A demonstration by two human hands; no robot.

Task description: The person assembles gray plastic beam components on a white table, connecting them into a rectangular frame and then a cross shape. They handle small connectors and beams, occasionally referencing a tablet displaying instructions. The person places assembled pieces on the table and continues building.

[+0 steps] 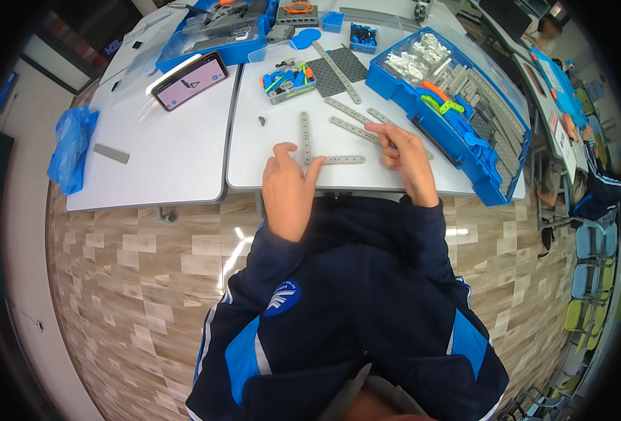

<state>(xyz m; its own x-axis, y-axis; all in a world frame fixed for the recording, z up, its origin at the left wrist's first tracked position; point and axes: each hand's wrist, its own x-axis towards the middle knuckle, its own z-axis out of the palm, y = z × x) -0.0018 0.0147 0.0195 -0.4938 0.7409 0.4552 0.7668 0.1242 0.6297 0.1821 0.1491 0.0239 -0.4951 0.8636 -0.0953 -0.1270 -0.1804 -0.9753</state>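
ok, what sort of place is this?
Probably a classroom or maker workshop: a blue case of construction parts, loose grey beams on white tables, blue and green chairs at right.

White table (251, 158) under left hand (286, 193) and right hand (410, 158); second white table (163, 161) butted up left of them, narrow seam between. Patchwork wood-look floor (149, 281) below the hands, bright light streaks (457, 231) reflected on it. Pale wall (19, 274) far left of hands, dark-framed panel (65, 38) beyond, blue and green chairs (588, 242) lined up far right.
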